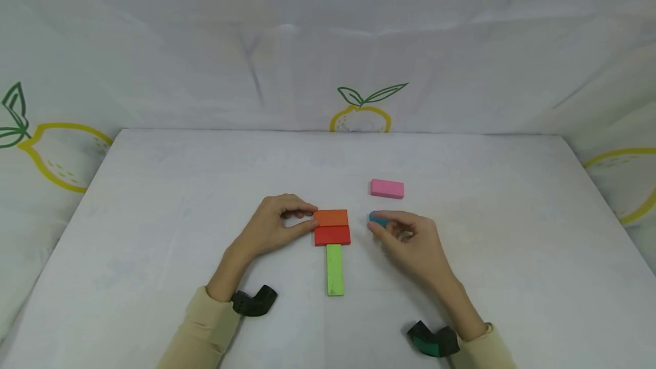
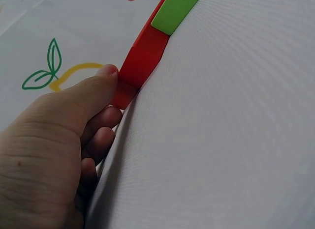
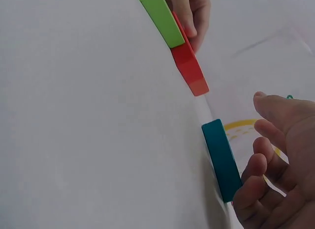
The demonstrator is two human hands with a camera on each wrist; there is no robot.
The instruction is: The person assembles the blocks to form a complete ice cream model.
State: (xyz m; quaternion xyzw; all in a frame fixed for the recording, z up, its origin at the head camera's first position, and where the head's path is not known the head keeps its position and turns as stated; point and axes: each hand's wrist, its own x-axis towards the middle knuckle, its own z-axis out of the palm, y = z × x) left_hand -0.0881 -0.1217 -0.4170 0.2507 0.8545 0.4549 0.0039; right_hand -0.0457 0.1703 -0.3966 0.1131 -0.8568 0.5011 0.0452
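My left hand (image 1: 279,221) pinches the left end of an orange block (image 1: 332,218) between thumb and forefinger. Flush below it in the head view lies a red block (image 1: 333,236), and a light green block (image 1: 335,269) extends from that one towards me. My right hand (image 1: 415,244) hangs over a blue block (image 1: 378,221), which its forefinger and thumb partly cover from above. The right wrist view shows the thumb (image 3: 273,105) apart from the blue block (image 3: 222,160); the other fingers are loosely bent near the block's far end.
A pink block (image 1: 387,188) lies behind the right hand. White cloth covers the table (image 1: 179,187), and a curtain (image 1: 205,61) with lemon prints rises behind its back edge. Black devices (image 1: 254,300) are strapped at both wrists.
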